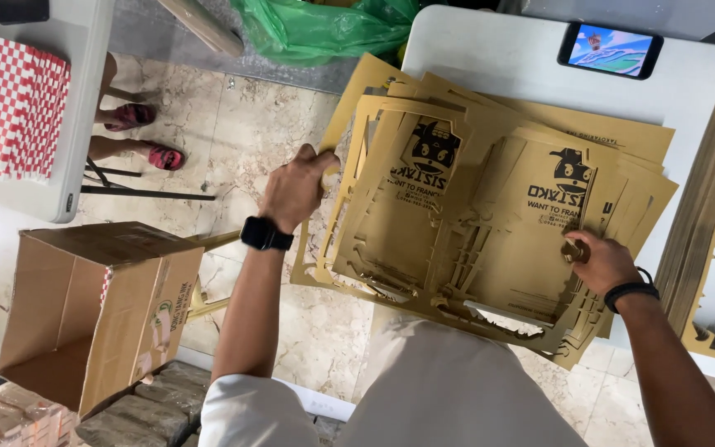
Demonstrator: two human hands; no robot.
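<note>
- While the left hand [293,189] clamps the left edge of the sheets [465,207], fingers curled over the rim, the right hand [599,261] pinches a small brown scrap [573,248] at the stack's right side; both hands are closed on card, neither is slack.
- The sheets are die-cut brown card, printed in black, piled unevenly on a white table [498,58] and hanging over its near edge above the person's lap.
- By the look of it, the step in hand is stripping: the window-like holes in the top sheet suggest that waste pieces are being pulled out of the cut pattern, with the left hand steadying the pile.
- I judge that the next move calls for a firm hold on the left edge, so the loose pile does not slide off the table, and a clean tug on the scrap that spares the thin card bridges around it.
- An open box [93,306] stands on the floor to the left, near the left arm.
- A phone [611,50] with a lit screen lies at the table's far edge, well apart from both hands.
- Red-checked papers [10,99] lie on a second table [76,124], beside another person's sandalled feet [146,136].
</note>
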